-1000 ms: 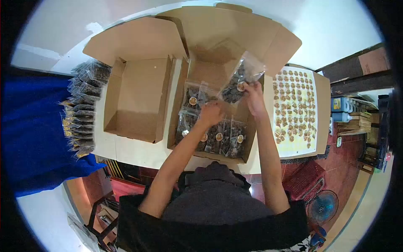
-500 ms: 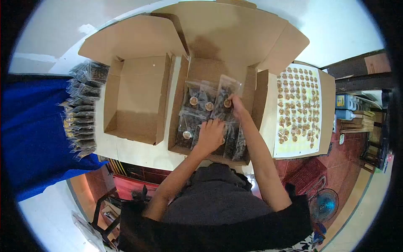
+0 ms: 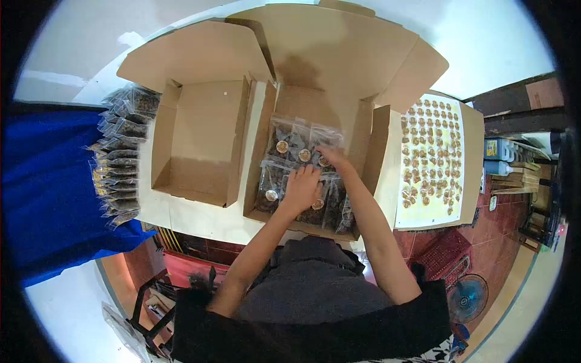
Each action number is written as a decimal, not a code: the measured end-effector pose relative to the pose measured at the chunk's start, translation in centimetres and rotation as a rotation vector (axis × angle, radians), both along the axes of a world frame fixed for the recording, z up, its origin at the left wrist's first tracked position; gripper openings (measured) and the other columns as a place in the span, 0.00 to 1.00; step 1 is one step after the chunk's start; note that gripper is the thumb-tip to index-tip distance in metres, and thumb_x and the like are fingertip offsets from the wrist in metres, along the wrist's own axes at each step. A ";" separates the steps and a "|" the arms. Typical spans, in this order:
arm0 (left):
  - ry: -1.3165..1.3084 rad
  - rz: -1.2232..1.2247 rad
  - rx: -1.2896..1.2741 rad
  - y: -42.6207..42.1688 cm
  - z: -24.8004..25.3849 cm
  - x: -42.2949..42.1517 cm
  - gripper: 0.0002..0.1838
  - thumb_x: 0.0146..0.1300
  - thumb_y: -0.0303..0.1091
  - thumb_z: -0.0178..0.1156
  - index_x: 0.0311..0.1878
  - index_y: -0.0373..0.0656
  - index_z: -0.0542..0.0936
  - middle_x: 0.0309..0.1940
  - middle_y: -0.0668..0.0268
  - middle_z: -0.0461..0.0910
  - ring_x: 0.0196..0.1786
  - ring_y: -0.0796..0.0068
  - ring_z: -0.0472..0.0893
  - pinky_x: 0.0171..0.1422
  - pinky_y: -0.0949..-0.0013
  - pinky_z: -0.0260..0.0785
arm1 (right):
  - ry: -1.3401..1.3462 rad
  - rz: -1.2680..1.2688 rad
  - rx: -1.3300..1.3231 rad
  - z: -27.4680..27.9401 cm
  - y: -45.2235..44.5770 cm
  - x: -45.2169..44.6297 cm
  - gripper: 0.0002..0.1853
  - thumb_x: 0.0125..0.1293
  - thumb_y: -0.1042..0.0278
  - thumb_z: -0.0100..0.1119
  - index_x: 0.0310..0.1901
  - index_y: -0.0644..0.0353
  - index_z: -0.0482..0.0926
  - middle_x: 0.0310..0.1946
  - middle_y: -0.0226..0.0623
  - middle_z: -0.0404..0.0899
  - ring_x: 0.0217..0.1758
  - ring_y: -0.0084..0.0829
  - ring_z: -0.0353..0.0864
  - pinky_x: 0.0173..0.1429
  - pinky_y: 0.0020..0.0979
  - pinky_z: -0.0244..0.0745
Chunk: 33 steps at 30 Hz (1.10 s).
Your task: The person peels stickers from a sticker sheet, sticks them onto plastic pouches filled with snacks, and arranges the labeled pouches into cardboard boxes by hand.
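Observation:
Clear bags of dark pieces, each with a round sticker, lie in two rows in the open cardboard box (image 3: 380, 142) in front of me. My left hand (image 3: 302, 189) rests on the front row with its fingers spread a little. At the right end of the back row, my right hand (image 3: 331, 158) is on a bag (image 3: 325, 134), its fingers over the sticker; whether they pinch the bag is hard to see. The front bag at the left (image 3: 270, 187) shows its sticker beside my left hand.
Another open box (image 3: 203, 136) with nothing in it stands to the left. Beyond it, many filled bags (image 3: 121, 163) are lined up near a blue cloth (image 3: 54, 193). A sheet of round stickers (image 3: 430, 157) lies at the right.
The bag that my right hand held up above the box now lies in the back row. My left hand has moved from the back row down onto the front row.

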State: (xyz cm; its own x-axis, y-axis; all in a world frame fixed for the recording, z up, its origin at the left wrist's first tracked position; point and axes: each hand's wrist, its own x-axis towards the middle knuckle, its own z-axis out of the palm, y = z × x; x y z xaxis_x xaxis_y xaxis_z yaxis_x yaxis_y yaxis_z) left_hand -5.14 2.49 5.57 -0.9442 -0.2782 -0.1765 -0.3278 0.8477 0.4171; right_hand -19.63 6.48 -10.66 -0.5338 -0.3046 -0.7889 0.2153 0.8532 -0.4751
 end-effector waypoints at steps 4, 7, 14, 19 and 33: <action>-0.041 0.026 0.044 -0.1 -0.4 -0.3 0.16 0.48 0.34 0.54 0.42 0.41 0.70 0.39 0.60 0.68 0.44 0.61 0.69 0.47 0.60 0.57 | 0.206 0.184 0.306 6.5 -0.7 0.7 0.44 0.46 0.35 0.45 0.54 0.69 0.59 0.55 0.58 0.55 0.59 0.47 0.55 0.60 0.41 0.49; -0.023 0.024 0.028 -0.2 -0.9 -0.4 0.16 0.48 0.34 0.54 0.42 0.41 0.70 0.39 0.60 0.68 0.45 0.61 0.68 0.48 0.59 0.56 | 0.274 0.404 0.271 4.1 -0.2 0.2 0.44 0.51 0.36 0.40 0.54 0.76 0.56 0.55 0.62 0.53 0.62 0.52 0.49 0.62 0.43 0.44; 0.032 0.017 -0.044 -0.3 -2.9 -0.2 0.18 0.48 0.35 0.54 0.44 0.42 0.69 0.44 0.59 0.66 0.52 0.61 0.65 0.59 0.50 0.45 | 0.271 0.661 0.317 6.8 -0.2 -0.3 0.46 0.50 0.41 0.46 0.57 0.76 0.44 0.58 0.58 0.46 0.62 0.53 0.46 0.60 0.44 0.50; 0.132 0.074 0.014 0.0 -0.6 0.8 0.22 0.48 0.36 0.54 0.48 0.42 0.66 0.50 0.58 0.62 0.58 0.61 0.59 0.62 0.48 0.39 | 0.552 0.216 0.267 9.5 0.5 2.1 0.37 0.52 0.46 0.46 0.55 0.72 0.55 0.56 0.55 0.52 0.59 0.51 0.52 0.57 0.47 0.51; -0.016 0.246 0.057 2.1 0.5 6.9 0.35 0.50 0.47 0.54 0.61 0.54 0.54 0.63 0.57 0.40 0.63 0.44 0.40 0.60 0.40 0.34 | 0.623 0.766 -0.514 6.2 -6.2 -4.8 0.16 0.50 0.65 0.49 0.41 0.61 0.71 0.43 0.50 0.68 0.47 0.46 0.66 0.50 0.37 0.63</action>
